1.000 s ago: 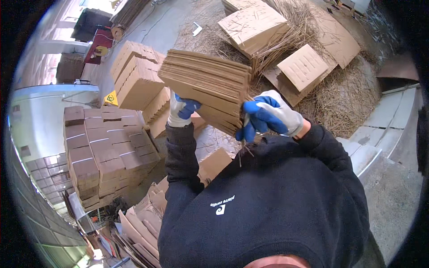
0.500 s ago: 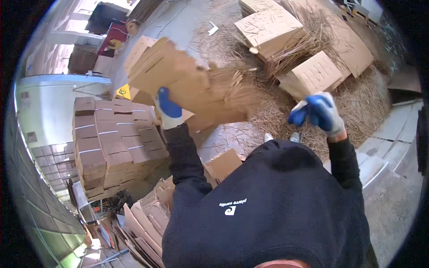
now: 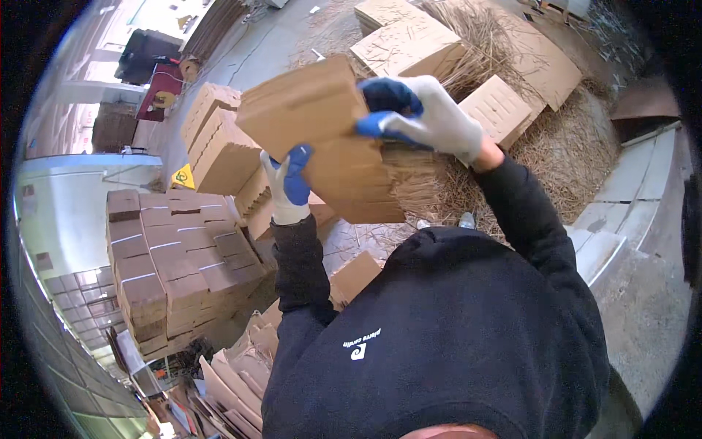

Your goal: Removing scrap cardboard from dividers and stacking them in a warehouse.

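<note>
A thick stack of brown cardboard sheets point(image 3: 307, 102) is raised in front of me, tilted, its lower part blurred by motion. Both my hands wear white gloves with blue-coated fingers. My left hand point(image 3: 291, 183) grips the stack's near left edge, thumb and fingers closed round it. At the right edge, my right hand point(image 3: 424, 117) has its fingers and thumb bent round the side of the stack; their exact contact is partly blurred. Thin cardboard strips hang or lie just below the stack's right side, and I cannot tell whether they are attached.
More cardboard stacks point(image 3: 227, 150) stand beyond my left hand, next to a yellow sign point(image 3: 183, 176). A strapped pile of cardboard bundles point(image 3: 175, 256) is at left. Scrap strips point(image 3: 541, 175) cover the floor at right, around stacked cardboard point(image 3: 409, 47). Flattened cardboard point(image 3: 234, 380) leans at lower left.
My right hand has moved left and up from beside the stack to its right edge. The stack has turned more upright, still in my left hand. The view has shifted slightly.
</note>
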Available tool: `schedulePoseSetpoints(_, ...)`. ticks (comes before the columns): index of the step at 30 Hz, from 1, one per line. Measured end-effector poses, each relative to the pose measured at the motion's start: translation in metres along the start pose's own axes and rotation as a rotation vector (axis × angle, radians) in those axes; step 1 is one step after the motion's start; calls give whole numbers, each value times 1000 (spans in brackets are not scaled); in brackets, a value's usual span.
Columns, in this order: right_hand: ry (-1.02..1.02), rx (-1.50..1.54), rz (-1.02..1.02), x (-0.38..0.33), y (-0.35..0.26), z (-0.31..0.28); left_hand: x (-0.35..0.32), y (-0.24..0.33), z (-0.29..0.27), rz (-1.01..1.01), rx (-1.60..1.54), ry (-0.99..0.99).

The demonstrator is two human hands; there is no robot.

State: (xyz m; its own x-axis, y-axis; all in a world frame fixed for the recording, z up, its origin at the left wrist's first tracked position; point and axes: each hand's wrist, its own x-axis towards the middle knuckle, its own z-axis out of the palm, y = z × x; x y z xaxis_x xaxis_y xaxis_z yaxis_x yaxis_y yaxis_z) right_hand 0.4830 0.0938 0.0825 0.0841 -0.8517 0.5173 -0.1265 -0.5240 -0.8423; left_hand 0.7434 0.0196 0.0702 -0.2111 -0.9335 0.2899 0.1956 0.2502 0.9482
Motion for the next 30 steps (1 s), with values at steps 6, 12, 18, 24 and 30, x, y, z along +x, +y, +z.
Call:
schedulePoseSetpoints(6, -95, -365, -118, -15, -8, -2, 2, -3, 3, -29, -41, 39)
schedulePoseSetpoints(12, 149, -229, -168, -21, -6, 25, 0, -9, -7, -27, -204, -78)
schedulePoseSetpoints(18, 105, 38, 52, -31, -5, 19, 0, -34, -21, 10, -176, -70)
schedulePoseSetpoints(24, 322, 167, 256, -37, 17, 11, 3, -47, -33, 13, -253, -77)
schedulePoseSetpoints(30, 36, -444, 36, -50, -1, -12, -3, -25, -34, -22, -158, 10)
